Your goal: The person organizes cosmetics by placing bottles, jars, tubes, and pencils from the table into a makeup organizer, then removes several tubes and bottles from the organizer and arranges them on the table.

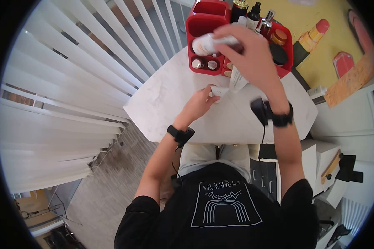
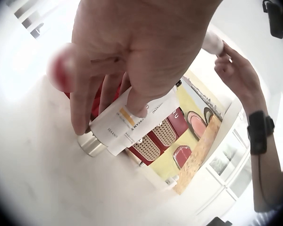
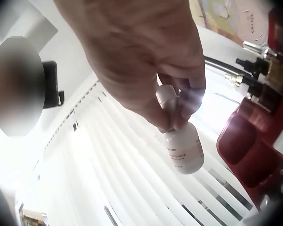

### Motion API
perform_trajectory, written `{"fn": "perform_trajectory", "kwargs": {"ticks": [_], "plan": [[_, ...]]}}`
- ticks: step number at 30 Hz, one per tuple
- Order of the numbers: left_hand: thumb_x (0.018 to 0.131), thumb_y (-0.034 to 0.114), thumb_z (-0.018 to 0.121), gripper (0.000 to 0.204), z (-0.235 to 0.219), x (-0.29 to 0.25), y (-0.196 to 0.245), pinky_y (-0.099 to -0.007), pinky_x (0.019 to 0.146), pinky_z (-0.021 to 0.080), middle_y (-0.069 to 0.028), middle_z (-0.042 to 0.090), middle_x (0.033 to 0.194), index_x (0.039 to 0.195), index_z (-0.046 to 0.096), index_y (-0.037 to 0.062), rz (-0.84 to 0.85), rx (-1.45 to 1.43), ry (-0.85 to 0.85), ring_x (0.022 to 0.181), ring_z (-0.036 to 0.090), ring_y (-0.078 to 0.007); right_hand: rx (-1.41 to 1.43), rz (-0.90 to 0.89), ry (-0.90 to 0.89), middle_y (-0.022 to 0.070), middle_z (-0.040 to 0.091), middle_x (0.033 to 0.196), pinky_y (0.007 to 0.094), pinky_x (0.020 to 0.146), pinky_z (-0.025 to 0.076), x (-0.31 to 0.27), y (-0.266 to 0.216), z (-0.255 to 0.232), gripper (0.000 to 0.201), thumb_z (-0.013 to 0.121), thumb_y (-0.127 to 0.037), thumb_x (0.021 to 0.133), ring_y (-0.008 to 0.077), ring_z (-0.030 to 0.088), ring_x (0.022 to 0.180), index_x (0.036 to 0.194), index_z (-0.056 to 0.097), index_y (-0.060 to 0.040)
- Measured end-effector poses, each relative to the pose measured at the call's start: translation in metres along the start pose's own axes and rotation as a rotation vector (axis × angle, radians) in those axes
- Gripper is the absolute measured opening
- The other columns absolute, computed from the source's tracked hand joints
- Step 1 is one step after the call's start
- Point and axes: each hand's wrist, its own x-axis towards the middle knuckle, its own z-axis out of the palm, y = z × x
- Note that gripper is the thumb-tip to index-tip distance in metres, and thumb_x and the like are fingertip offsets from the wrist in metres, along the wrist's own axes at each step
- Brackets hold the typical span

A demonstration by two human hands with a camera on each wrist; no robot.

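Observation:
My right hand (image 1: 249, 54) pinches a small white bottle (image 1: 204, 45) by its narrow neck, and holds it tilted over the left side of the red organizer (image 1: 203, 71). Faint pink print shows on the bottle's body (image 3: 185, 149) in the right wrist view. Low over the tabletop, my left hand (image 1: 197, 103) grips a white tube (image 1: 218, 91) between thumb and fingers. Seen from the left wrist, this tube (image 2: 114, 127) has an orange stripe and a shiny metallic cap (image 2: 91, 144). Another white tube (image 1: 237, 81) stands just beyond it, against the organizer's front.
Bottles with dark and silver tops (image 1: 253, 16) fill the organizer's back, and a round black-lidded jar (image 1: 279, 54) sits at its right. Two silver-capped items (image 1: 198, 63) stand in its front left slot. White vertical blinds (image 1: 83, 54) border the marble-look table (image 1: 153, 97).

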Motion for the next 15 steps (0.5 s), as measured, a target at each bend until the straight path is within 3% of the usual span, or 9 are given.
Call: {"fn": "perform_trajectory", "kwargs": {"ticks": [2,3,5,9,11,13,15], "plan": [[0.089,0.017,0.062,0.028,0.006,0.002,-0.011,-0.0434,0.066,0.047,-0.0240,0.062,0.084,0.105,0.049,-0.0027,0.013,0.000,-0.001,0.077,0.062,-0.0406,0.049,0.027,0.082,0.0060,0.064,0.088,0.0264,0.062,0.047,-0.035,-0.001,-0.014,0.016,0.068,-0.004,0.080,0.0137,0.060,0.070,0.095,0.063,-0.0045],[0.089,0.017,0.062,0.027,0.009,0.002,-0.014,-0.0435,0.066,0.048,-0.0241,0.063,0.084,0.102,0.049,-0.0030,0.026,0.003,-0.006,0.077,0.062,-0.0408,0.045,0.035,0.081,0.0060,0.064,0.088,0.0264,0.062,0.047,-0.054,-0.002,-0.023,0.016,0.068,-0.004,0.080,0.0137,0.060,0.070,0.095,0.063,-0.0045],[0.089,0.018,0.062,0.027,0.013,0.008,-0.013,-0.0438,0.066,0.047,-0.0244,0.063,0.086,0.100,0.048,-0.0033,0.014,0.045,0.002,0.078,0.062,-0.0410,0.147,0.299,0.049,0.0047,0.062,0.083,0.0226,0.060,0.044,-0.084,0.001,-0.041,0.018,0.068,-0.004,0.080,0.0085,0.055,0.066,0.097,0.061,-0.0049],[0.089,0.018,0.061,0.028,0.022,0.012,0.000,-0.0448,0.067,0.047,-0.0258,0.064,0.088,0.097,0.047,-0.0043,0.000,-0.036,0.016,0.081,0.062,-0.0422,0.247,0.451,0.156,0.0041,0.060,0.078,0.0227,0.059,0.043,-0.121,0.032,-0.039,0.022,0.069,-0.003,0.080,0.0069,0.054,0.065,0.098,0.058,-0.0048],[0.089,0.019,0.061,0.028,0.029,0.016,-0.002,-0.0450,0.067,0.047,-0.0259,0.063,0.087,0.096,0.048,-0.0042,0.009,-0.051,0.017,0.080,0.061,-0.0426,-0.014,0.517,0.094,0.0040,0.058,0.075,0.0237,0.058,0.043,-0.133,0.057,-0.027,0.023,0.069,-0.003,0.079,0.0074,0.053,0.063,0.098,0.057,-0.0045],[0.089,0.020,0.061,0.028,0.035,0.021,-0.003,-0.0453,0.068,0.047,-0.0260,0.063,0.086,0.095,0.048,-0.0041,0.017,-0.061,0.022,0.080,0.061,-0.0431,-0.091,0.525,0.045,0.0063,0.059,0.075,0.0261,0.058,0.045,-0.141,0.071,-0.015,0.026,0.070,-0.004,0.078,0.0118,0.055,0.061,0.100,0.056,-0.0042],[0.090,0.016,0.061,0.028,0.039,0.025,-0.002,-0.0379,0.077,0.051,-0.0217,0.066,0.099,0.108,0.052,-0.0043,-0.103,0.007,-0.026,0.090,0.067,-0.0339,-0.122,0.534,-0.021,0.0066,0.059,0.074,0.0249,0.059,0.046,-0.147,0.089,-0.001,0.026,0.070,-0.004,0.078,0.0129,0.056,0.061,0.100,0.056,-0.0037]]}}
